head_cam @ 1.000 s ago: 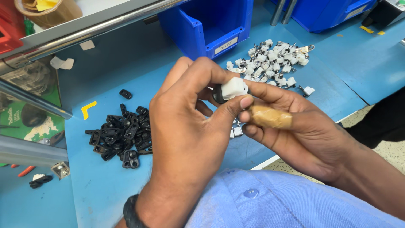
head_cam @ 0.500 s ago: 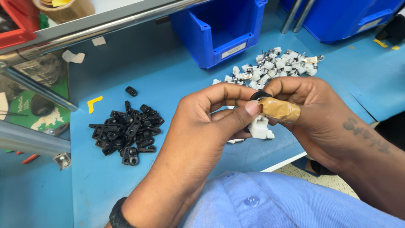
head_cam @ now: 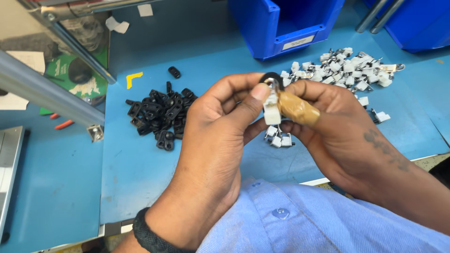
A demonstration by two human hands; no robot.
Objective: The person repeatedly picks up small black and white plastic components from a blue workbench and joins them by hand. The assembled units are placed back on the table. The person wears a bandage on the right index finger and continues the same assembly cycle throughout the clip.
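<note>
Head view: both hands raised closer than a second ago. Left hand (head_cam: 213, 136) pinching white clip (head_cam: 271, 110) against black ring (head_cam: 271, 79), right hand (head_cam: 328, 124) clamping both from opposite side with taped thumb (head_cam: 295, 108). Pieces now pressed together, seemingly mating. Black pile (head_cam: 159, 115) left, white pile (head_cam: 349, 68) right, blue bin (head_cam: 281, 28) behind; bench edge close below.

A blue worktop (head_cam: 140, 168) is seen, w/ a yellow corner mark (head_cam: 133, 78) stuck on it. Blue plastic bins (head_cam: 286, 23) are set along the back edge, and a slanted metal rail (head_cam: 42, 91) is fixed at left. Lighting is even, no hard shadows.
</note>
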